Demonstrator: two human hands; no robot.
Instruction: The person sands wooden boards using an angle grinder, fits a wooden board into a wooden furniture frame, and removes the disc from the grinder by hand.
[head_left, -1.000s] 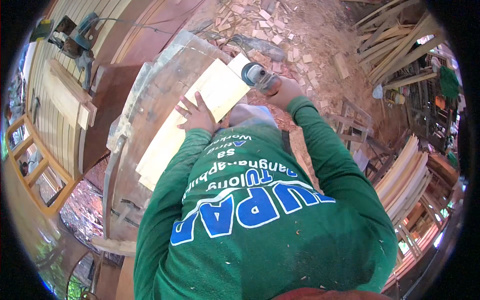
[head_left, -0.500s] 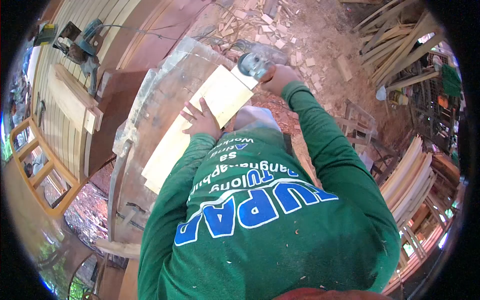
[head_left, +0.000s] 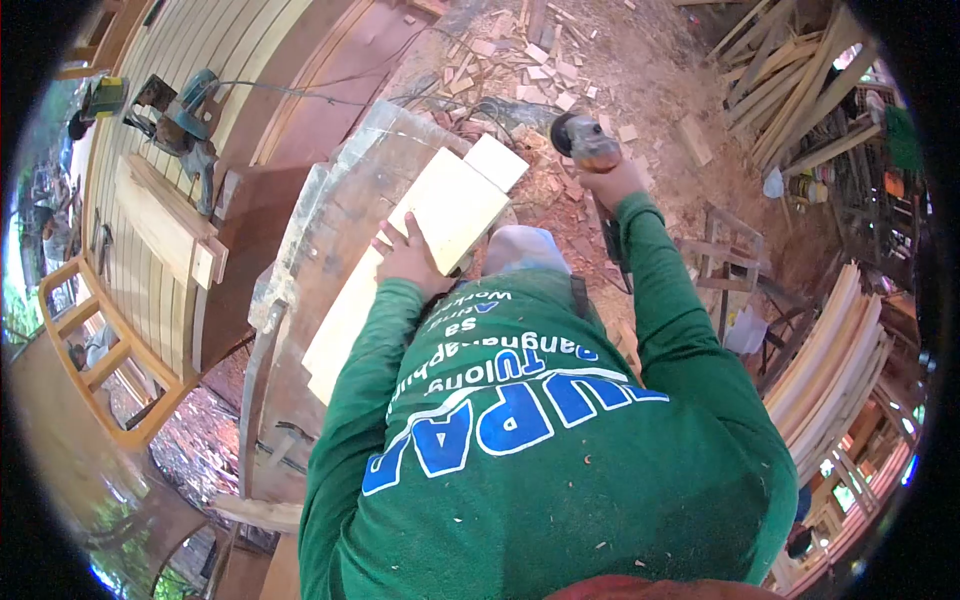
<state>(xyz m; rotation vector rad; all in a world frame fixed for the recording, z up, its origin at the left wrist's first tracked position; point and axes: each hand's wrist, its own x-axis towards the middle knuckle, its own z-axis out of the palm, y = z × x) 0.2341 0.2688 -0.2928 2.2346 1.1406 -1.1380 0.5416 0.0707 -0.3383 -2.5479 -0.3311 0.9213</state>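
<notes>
My left hand (head_left: 412, 258) lies with spread fingers on a long pale wooden board (head_left: 455, 205), near its right edge. A short board piece with a squared end (head_left: 496, 163) shows at the board's far end. My right hand (head_left: 618, 183) is wrapped round an angle grinder (head_left: 588, 143), held up to the right of the boards and apart from them. Its disc is hard to make out. Under the boards is a worn brown work table (head_left: 310, 250).
Offcuts (head_left: 545, 75) and sawdust cover the ground ahead. At left, a power tool (head_left: 190, 105) and stacked curved wood pieces (head_left: 165, 215) rest on a slatted panel (head_left: 135, 300). A yellow wooden frame (head_left: 105, 365) leans there. Long strips (head_left: 825, 360) are stacked at right.
The grinder in my right hand has moved right, off the far end of the boards, uncovering the short piece. My left hand stays on the board. The whole view has shifted slightly.
</notes>
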